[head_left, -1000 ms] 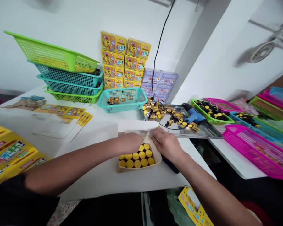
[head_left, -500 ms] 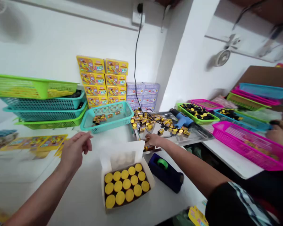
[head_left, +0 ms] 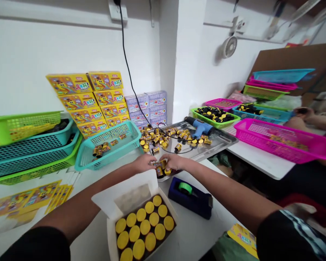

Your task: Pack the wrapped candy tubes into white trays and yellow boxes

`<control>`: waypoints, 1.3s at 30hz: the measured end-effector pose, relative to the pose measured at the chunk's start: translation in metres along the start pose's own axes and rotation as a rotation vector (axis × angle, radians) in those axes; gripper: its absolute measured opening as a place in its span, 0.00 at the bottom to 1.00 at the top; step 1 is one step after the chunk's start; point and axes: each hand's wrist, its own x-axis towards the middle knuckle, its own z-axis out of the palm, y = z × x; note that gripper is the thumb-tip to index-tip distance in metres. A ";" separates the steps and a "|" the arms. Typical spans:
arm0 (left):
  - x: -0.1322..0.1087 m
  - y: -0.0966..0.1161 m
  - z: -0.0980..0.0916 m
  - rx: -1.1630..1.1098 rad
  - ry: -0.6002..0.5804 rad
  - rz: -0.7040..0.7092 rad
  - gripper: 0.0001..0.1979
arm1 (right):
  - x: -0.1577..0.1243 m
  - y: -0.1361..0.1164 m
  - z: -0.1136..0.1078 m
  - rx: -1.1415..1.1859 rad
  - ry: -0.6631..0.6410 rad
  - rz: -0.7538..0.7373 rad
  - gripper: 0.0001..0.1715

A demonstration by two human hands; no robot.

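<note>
Both my hands meet at the near edge of a metal tray (head_left: 222, 139) strewn with small yellow-capped cylinders (head_left: 163, 135). My left hand (head_left: 143, 163) and my right hand (head_left: 171, 161) are curled around several of those little cylinders (head_left: 160, 169), held between them. Below my forearms sits an open white box (head_left: 112, 201) packed with rows of yellow-topped cylinders (head_left: 145, 226). A dark blue tape dispenser (head_left: 191, 197) with green tape lies just right of the box.
A teal basket (head_left: 111, 145) with a few cylinders stands left of the tray; stacked baskets (head_left: 27, 145) further left. Yellow cartons (head_left: 89, 98) and purple cartons (head_left: 148, 107) line the wall. A blue heat gun (head_left: 199, 126) lies on the tray. Another person's hand (head_left: 304, 114) reaches near pink basket (head_left: 285, 143).
My left hand has swung from the open air on the left over to the tray edge, joining my right hand on the cylinders. The view has shifted right and upward.
</note>
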 end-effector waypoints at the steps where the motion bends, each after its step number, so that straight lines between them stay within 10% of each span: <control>1: 0.006 0.001 0.004 0.035 -0.031 -0.004 0.14 | -0.002 0.002 0.002 -0.003 0.032 0.000 0.33; 8: 0.009 0.010 0.019 0.109 -0.003 -0.108 0.15 | -0.004 -0.007 0.021 -0.114 0.208 -0.017 0.23; 15: -0.022 0.015 -0.002 -0.143 0.290 -0.210 0.15 | -0.012 -0.010 0.001 -0.034 0.349 0.014 0.27; 22: -0.155 0.027 -0.050 -0.744 0.631 -0.406 0.13 | -0.106 -0.015 0.003 0.789 0.449 -0.431 0.24; 28: -0.266 0.073 -0.044 -0.811 1.146 -0.441 0.09 | -0.170 -0.051 0.056 0.357 0.499 -0.697 0.18; 32: -0.282 0.109 -0.034 -0.445 0.808 -0.346 0.10 | -0.155 -0.085 0.085 0.014 0.306 -0.620 0.20; 39: -0.242 0.115 -0.021 0.223 0.178 -0.366 0.08 | -0.128 -0.115 0.111 -0.181 0.104 -0.431 0.20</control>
